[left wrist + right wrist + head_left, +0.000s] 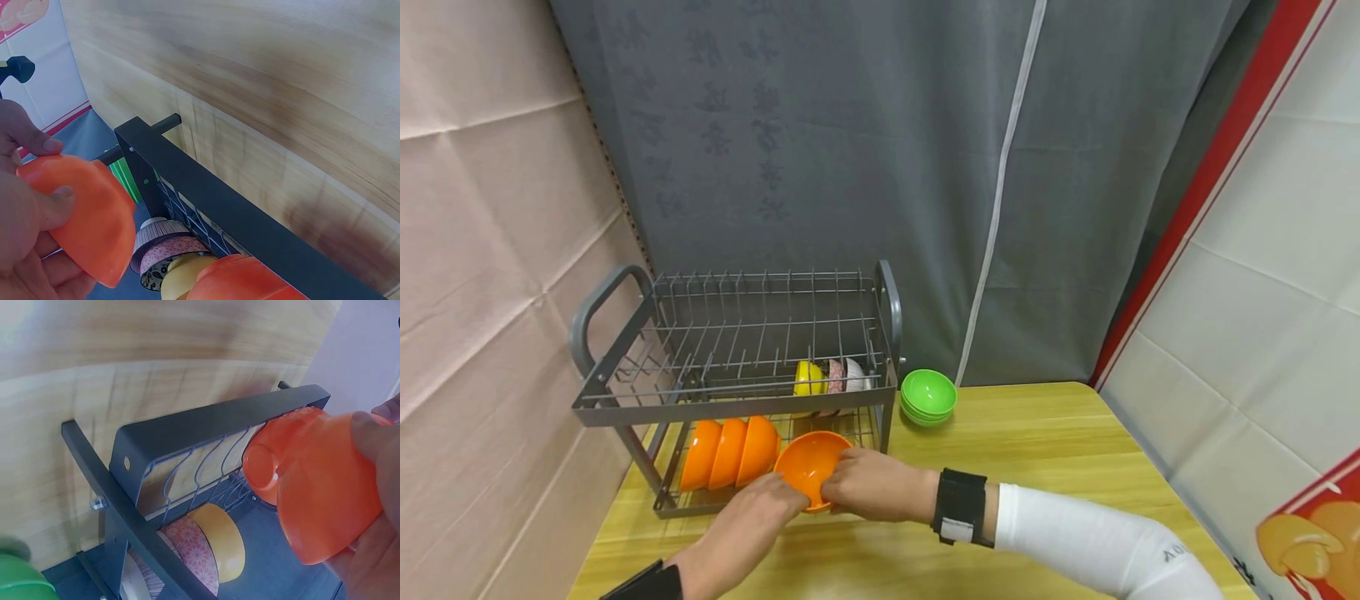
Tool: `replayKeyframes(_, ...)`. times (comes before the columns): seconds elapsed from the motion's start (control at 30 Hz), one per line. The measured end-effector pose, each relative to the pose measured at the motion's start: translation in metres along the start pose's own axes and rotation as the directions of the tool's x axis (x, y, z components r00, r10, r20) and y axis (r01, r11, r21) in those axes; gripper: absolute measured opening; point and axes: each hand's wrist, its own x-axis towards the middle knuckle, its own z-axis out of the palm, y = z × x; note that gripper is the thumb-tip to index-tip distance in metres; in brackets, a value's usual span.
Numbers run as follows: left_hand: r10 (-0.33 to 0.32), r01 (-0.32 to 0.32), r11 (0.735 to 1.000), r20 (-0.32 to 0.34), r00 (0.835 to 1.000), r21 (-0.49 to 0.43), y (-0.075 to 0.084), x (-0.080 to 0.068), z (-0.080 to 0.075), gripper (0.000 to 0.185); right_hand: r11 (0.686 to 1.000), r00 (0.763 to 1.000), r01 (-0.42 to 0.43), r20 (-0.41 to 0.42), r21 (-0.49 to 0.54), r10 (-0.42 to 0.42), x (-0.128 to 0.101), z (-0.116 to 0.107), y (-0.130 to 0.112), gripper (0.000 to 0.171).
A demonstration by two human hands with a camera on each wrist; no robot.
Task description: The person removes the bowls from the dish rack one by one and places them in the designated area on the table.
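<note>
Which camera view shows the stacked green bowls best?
The head view: the green bowls sit wholly in frame beside the rack. Left wrist shows only a strip behind the rack; right wrist cuts them off at the lower left.

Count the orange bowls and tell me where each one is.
4. One orange bowl is held by the left hand and right hand; three sit in a row on the rack's lower tier: left bowl, middle bowl, right bowl. Any nested inside these could be hidden.
</note>
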Motion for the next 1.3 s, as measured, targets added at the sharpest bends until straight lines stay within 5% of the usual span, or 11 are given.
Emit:
replayKeyframes(0.7, 0.083, -0.079, 0.995, -0.072, 0.994, 0.056, 0.006, -0.004, 0.01, 0.031, 0.999, 0.998, 0.0, -0.065, -0.051, -0.003, -0.014, 0.006, -0.01, 0.012)
replayKeyframes(1.0, 0.094, -0.094, 0.996, -0.102, 0.99, 0.007, 0.011, -0.007, 0.007, 0.03, 0.998, 0.998, 0.0, -0.065, -0.066, -0.005, -0.021, 0.005, -0.014, 0.011)
replayKeyframes(1.3, 0.055, -0.055, 0.998, 0.005, 0.998, 0.019, 0.017, -0.008, 0.004, 0.053, 0.996, 0.998, -0.013, -0.057, -0.091, 0.008, -0.027, 0.003, -0.019, 0.012)
